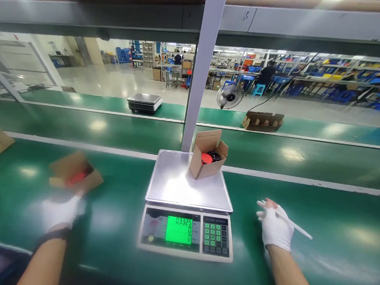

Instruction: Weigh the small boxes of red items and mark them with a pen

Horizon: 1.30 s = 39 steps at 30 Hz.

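The green desk carries a scale, and on its steel pan, toward the back right, sits an open carton, flap up and mouth tilted toward the right. A second carton lies blurred at the left, just past the gloved left hand; whether those fingers grip it I cannot tell. The right hand is clenched on a white pen, its long axis pointing right. Weighing goes best with hands off the pan.

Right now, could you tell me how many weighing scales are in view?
2: one scale in front between the hands, carrying an open box; another scale on the far belt.
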Each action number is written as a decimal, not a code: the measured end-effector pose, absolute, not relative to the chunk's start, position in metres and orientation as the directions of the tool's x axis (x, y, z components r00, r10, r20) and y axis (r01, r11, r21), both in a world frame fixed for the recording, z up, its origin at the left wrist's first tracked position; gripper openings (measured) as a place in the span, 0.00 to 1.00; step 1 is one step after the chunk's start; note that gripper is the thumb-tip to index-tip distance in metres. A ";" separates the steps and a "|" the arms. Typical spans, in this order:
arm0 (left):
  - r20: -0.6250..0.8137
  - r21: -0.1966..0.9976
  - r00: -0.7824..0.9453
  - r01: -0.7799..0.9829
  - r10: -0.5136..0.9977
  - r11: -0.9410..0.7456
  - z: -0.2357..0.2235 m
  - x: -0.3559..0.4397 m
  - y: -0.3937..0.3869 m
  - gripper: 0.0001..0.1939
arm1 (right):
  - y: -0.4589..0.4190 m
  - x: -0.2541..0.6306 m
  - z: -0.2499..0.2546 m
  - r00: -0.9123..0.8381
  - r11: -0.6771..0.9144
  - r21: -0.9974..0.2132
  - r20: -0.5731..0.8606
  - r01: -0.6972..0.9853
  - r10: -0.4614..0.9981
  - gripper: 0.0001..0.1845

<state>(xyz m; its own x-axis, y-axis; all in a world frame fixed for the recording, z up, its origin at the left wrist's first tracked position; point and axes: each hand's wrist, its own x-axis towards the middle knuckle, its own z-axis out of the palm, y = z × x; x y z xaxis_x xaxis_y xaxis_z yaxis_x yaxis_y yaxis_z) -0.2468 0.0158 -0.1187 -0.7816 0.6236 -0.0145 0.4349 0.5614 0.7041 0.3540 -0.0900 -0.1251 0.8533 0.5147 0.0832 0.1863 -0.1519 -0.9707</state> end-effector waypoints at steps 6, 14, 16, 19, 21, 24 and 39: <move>0.068 0.840 -0.465 0.504 0.883 0.201 -0.081 -0.138 0.021 0.22 | -0.088 0.351 -0.134 0.810 -0.128 -0.984 0.028 0.126 0.586 0.29; 0.223 0.893 0.347 0.302 0.911 -0.333 0.006 0.050 0.056 0.41 | -0.068 0.314 -0.079 0.767 0.045 -0.976 0.197 0.214 0.611 0.20; 0.183 0.917 0.389 0.264 0.903 -0.300 0.006 0.070 0.055 0.40 | -0.072 0.297 -0.056 0.714 0.075 -0.947 0.286 0.313 0.639 0.20; 0.138 0.917 0.428 0.286 0.893 -0.279 0.004 0.068 0.048 0.29 | -0.082 0.266 -0.022 0.497 0.170 -0.816 0.486 0.552 0.719 0.16; 0.149 0.917 0.471 0.262 0.869 -0.299 0.005 0.050 0.039 0.28 | -0.087 0.245 -0.005 0.247 0.289 -0.688 0.569 0.666 0.785 0.13; 0.165 0.938 0.536 0.173 0.828 -0.300 0.010 0.018 0.020 0.32 | -0.086 0.218 0.008 -0.075 0.464 -0.531 0.597 0.709 0.799 0.14; 0.083 0.987 0.288 -0.154 0.954 -0.039 -0.005 0.014 0.010 0.22 | -0.058 0.180 0.044 -0.052 0.453 -0.574 0.580 0.682 0.813 0.11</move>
